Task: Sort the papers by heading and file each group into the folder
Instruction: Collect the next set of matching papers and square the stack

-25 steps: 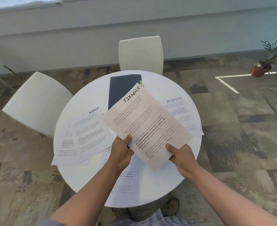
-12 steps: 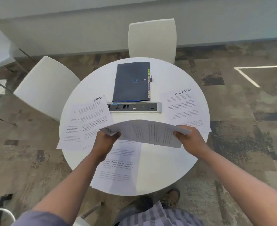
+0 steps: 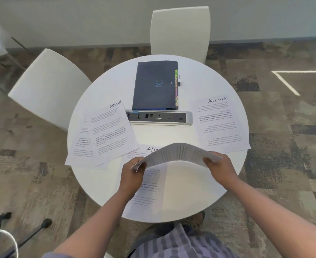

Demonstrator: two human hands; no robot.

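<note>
Single head-worn wide-angle view, looking steeply down and forward from above the near edge of the round table (image 3: pixel 218 198). Table filled mid-frame; forearms entered from the near edge; chairs (image 3: pixel 179 30) and wall lay far. No second view to overlap.

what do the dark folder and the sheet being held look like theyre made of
Dark folder: probably matte plastic, judging by its smooth, stiff navy cover with a snap button; coated card is possible. Held sheet: thin white printer paper, matte; it bows into an arch between the left hand and right hand.
</note>
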